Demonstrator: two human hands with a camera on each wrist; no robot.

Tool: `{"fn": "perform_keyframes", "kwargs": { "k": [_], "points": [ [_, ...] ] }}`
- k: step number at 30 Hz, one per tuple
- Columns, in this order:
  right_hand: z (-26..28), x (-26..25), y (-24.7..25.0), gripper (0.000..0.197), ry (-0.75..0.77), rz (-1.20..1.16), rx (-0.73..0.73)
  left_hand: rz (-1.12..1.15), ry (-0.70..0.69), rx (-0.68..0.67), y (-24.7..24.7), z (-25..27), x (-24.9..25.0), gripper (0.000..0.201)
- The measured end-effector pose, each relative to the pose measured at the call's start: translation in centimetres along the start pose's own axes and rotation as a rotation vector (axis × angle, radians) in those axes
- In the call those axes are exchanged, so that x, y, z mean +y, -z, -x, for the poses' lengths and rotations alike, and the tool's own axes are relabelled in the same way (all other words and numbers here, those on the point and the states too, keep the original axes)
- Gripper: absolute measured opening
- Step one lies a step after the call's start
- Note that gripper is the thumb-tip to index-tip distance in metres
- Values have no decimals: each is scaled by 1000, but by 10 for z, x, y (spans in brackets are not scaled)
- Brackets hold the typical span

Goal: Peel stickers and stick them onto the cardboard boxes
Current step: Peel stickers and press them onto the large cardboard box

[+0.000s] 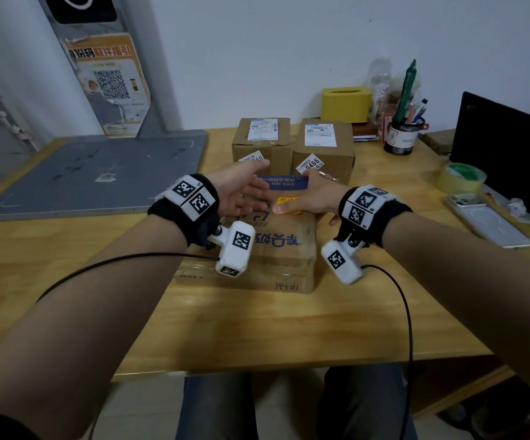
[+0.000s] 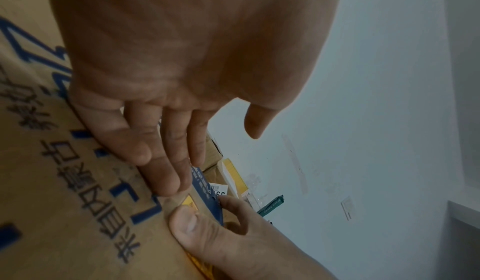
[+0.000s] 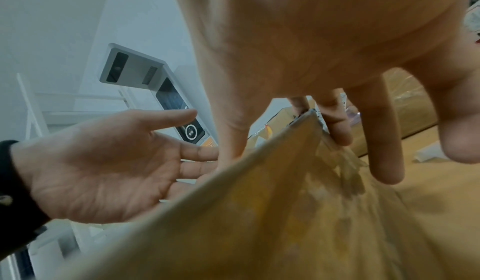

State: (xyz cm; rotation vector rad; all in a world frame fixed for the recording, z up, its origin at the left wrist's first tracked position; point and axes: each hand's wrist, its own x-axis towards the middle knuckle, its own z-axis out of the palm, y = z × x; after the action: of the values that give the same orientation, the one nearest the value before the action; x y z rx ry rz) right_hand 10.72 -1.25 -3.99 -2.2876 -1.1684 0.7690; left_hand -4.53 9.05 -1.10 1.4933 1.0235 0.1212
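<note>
A flat cardboard box [image 1: 276, 249] with blue print lies on the wooden table in front of me. On its top, near the far right corner, is a yellow-orange sticker [image 1: 289, 204]. My right hand [image 1: 308, 198] grips that corner: the thumb presses on the sticker [image 2: 189, 202] and the fingers [image 3: 337, 128] reach over the box's far and right edges [image 3: 285, 212]. A blue printed strip [image 1: 284, 182] shows at the far edge. My left hand [image 1: 244, 193] hovers open over the box's far left, palm towards the right hand, fingers straight [image 2: 182, 140].
Two smaller cardboard boxes [image 1: 262, 141] [image 1: 324, 147] with white labels stand just behind. At the right are a yellow tissue box [image 1: 346, 104], pen holder [image 1: 403, 134], tape roll [image 1: 462, 177], phone [image 1: 487, 217] and black screen [image 1: 511, 147]. A grey platform [image 1: 98, 173] lies left.
</note>
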Motion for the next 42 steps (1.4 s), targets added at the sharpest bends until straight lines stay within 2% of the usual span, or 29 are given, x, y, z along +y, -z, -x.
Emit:
{"fn": "perform_keyframes", "kwargs": {
  "k": [5, 11, 14, 19, 22, 24, 28, 31, 37, 42],
  "points": [
    [-8, 6, 5, 87, -6, -70, 42, -5, -10, -1, 0, 1, -2, 51],
    [-11, 8, 4, 78, -25, -166, 37, -160, -112, 25, 0, 6, 4, 27],
    [-9, 10, 3, 85, -21, -181, 27, -187, -158, 45, -1, 6, 7, 20],
    [-4, 13, 3, 112, -24, -119, -29, -249, -203, 69, -5, -1, 1, 18],
    [-2, 14, 2, 116, -13, -109, -65, -259, -188, 78, -5, -1, 0, 19],
    [-4, 17, 3, 111, -6, -126, -65, -259, -180, 75, -3, -1, -1, 20],
    [-12, 24, 8, 78, -24, -179, -26, -269, -164, 80, -1, -4, -4, 22],
    [-15, 24, 10, 67, -32, -194, -22, -315, -154, 80, -4, -1, -3, 25],
    [-11, 23, 7, 70, -21, -198, -27, -424, -79, 22, -17, 3, 3, 25],
    [-2, 21, 7, 89, -24, -193, -70, -453, -36, 30, -18, -2, 5, 40]
  ]
}}
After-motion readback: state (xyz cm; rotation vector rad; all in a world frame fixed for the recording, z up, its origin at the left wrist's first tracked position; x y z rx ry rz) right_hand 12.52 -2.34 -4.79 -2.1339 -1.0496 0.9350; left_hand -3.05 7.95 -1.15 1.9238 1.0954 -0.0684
